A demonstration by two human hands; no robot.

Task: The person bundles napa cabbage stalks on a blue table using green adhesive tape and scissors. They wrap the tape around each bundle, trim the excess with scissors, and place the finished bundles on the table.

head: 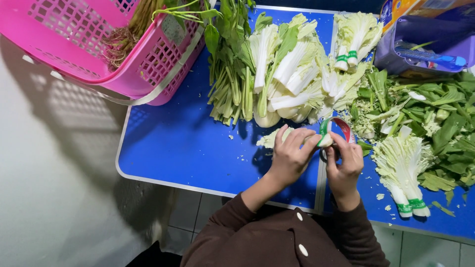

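Over the blue table (188,148), the left hand (292,155) closes around a small cabbage bunch (271,138) while the right hand (344,165) pinches what looks like a tape roll (341,129). Keeping the stems squeezed tight should let the green tape (324,133) wrap snugly.

A small bunch of pale cabbage leaves (277,137) lies sideways just above the blue counter (188,148), leafy end pointing left, white stalk end to the right. A green band (324,129) wraps the stalks, and beside it stands a roll of tape (341,129) with a red rim, upright on edge.
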